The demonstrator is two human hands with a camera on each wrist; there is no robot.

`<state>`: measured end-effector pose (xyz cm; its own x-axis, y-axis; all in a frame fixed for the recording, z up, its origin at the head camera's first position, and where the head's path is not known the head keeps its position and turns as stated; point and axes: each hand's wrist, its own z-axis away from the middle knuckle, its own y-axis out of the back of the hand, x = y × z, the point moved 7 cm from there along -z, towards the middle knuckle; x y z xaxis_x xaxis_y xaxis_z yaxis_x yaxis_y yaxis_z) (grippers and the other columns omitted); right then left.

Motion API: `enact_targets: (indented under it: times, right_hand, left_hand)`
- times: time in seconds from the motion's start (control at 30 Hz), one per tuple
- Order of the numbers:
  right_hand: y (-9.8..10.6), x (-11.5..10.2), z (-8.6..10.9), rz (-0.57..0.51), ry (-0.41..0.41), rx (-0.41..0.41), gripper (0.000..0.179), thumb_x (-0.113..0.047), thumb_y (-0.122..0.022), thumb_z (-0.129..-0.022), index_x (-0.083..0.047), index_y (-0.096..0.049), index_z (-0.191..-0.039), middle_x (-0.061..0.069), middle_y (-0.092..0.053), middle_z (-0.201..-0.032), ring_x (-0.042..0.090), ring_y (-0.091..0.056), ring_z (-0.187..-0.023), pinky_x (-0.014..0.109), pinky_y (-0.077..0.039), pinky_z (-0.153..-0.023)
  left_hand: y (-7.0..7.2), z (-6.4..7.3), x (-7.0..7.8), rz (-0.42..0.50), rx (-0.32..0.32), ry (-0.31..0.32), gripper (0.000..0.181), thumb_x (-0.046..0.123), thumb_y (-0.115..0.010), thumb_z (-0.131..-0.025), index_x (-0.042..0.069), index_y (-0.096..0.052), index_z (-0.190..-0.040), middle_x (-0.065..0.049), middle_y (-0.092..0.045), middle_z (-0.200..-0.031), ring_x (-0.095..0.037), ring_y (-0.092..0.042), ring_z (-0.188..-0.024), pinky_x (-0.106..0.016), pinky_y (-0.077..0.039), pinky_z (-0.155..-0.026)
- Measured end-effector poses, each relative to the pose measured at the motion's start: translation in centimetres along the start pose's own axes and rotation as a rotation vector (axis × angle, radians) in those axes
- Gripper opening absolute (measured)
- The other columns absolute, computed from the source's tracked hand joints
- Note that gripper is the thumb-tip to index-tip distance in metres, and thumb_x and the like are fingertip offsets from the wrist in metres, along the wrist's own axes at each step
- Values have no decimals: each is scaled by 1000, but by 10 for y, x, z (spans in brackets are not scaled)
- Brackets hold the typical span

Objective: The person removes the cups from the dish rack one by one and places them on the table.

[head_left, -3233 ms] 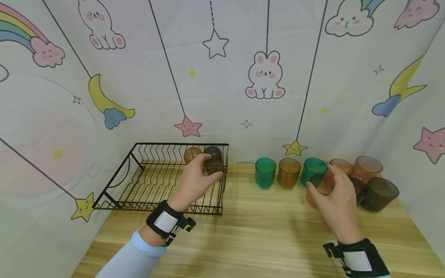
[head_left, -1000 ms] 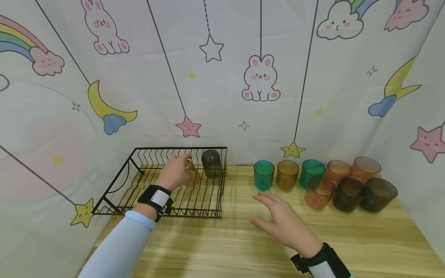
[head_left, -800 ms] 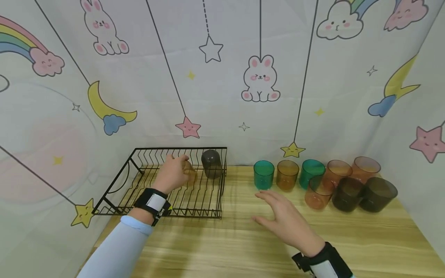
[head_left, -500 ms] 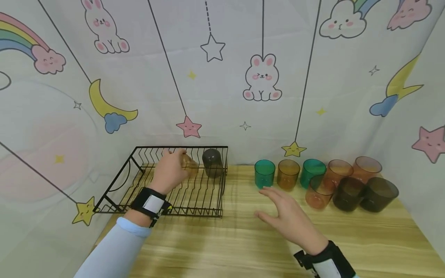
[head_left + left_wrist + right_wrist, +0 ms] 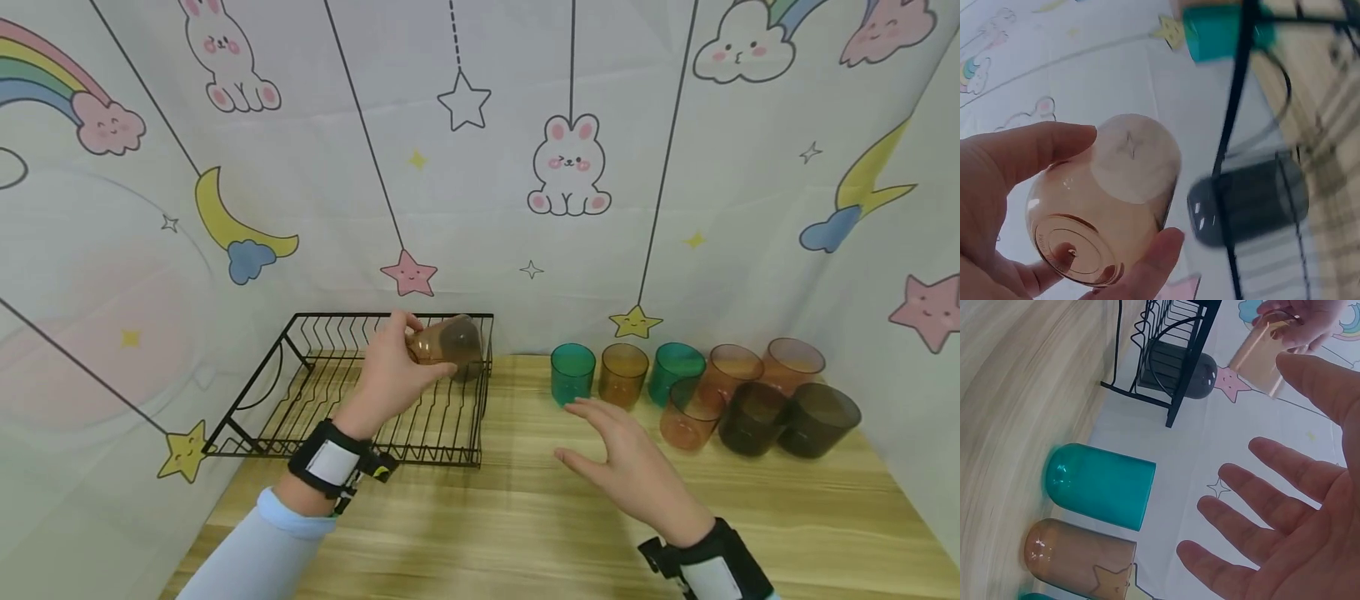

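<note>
My left hand [image 5: 390,367] grips a brown translucent cup [image 5: 433,343], lifted and tilted on its side above the black wire dish rack [image 5: 300,417]. In the left wrist view the brown cup [image 5: 1107,206] sits between thumb and fingers. A dark grey cup [image 5: 463,350] stands upside down in the rack's back right corner, partly behind the brown one, and the dark grey cup [image 5: 1250,200] shows again behind the wires. My right hand [image 5: 626,454] hovers open over the wooden table [image 5: 525,525], fingers spread [image 5: 1254,544], holding nothing, just in front of a teal cup [image 5: 572,373].
Right of the rack stands a group of upright cups: teal, amber [image 5: 622,375], another teal [image 5: 675,371], orange [image 5: 686,414] and two dark ones [image 5: 817,417]. Cartoon-printed cloth walls [image 5: 480,167] close in the table at the back and both sides.
My left hand has picked the brown cup up off the rack and tipped it toward the grey cup. My right hand drew back from the cup group to mid-table and now drifts slightly forward.
</note>
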<state>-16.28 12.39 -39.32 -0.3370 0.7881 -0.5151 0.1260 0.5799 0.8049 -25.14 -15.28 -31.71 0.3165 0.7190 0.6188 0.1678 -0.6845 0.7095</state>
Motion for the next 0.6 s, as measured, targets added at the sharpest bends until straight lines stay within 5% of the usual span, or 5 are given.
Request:
enact_targets:
  times: [0.37,0.6]
  right_hand:
    - [2,2,0,-12,-35,5,68,-70,-53,-79,-26,-52,-131,-1,-49,-138,23,-45,-129,50,-42,-101]
    - [6,3,-2,-10,-38,25,69,-69,-52,-80,-23,-53,-131,-1,-52,-135,23,-48,-126,49,-44,-99]
  left_hand:
    - [-52,31,22,386,-296,142,70,41,-77,-74,14,-46,-131,-4,-56,-115,-22,-58,-99,-33,-54,-76]
    - [-72,39,29,411,-408,197,60,55,-72,-73,19,-58,-120,1,-63,-105,-18,-60,-95,-34,-50,-77]
